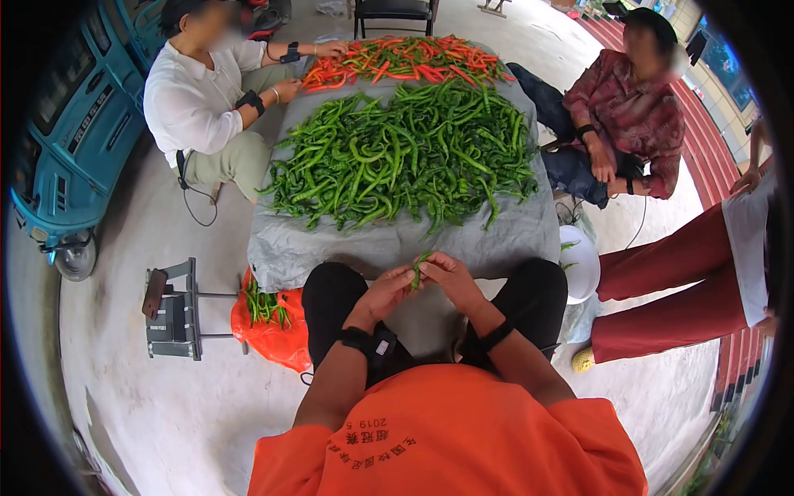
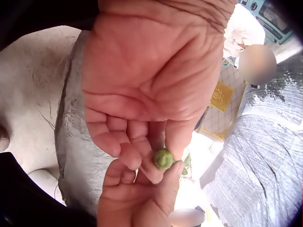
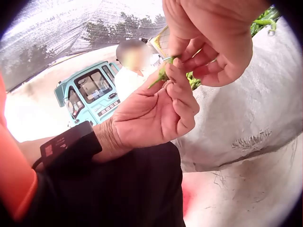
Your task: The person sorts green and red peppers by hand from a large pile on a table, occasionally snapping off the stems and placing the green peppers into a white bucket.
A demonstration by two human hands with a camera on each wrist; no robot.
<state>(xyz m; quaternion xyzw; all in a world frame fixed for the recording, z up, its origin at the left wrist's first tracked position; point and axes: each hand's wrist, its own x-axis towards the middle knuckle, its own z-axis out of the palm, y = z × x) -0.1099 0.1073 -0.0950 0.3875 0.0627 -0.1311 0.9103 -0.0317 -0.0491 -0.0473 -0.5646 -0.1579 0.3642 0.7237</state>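
Just before the table (image 1: 277, 252), the left hand (image 1: 387, 295) and right hand (image 1: 452, 279) are pinching one pepper (image 1: 420, 266), likely keeping it steady; on the table, green peppers (image 1: 405, 157) are lying nearer and mostly red peppers (image 1: 331, 74) farther, presumably being kept apart by colour.

fingers (image 3: 181, 92) partly cover the green pepper (image 3: 161, 77), and the head view's edge cuts off the standing person (image 1: 682, 285).

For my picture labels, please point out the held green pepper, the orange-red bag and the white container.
Held green pepper (image 3: 162, 77), right wrist view: its body.
Orange-red bag (image 1: 283, 344), head view: its lower part.
White container (image 1: 585, 277), head view: bare white surface.
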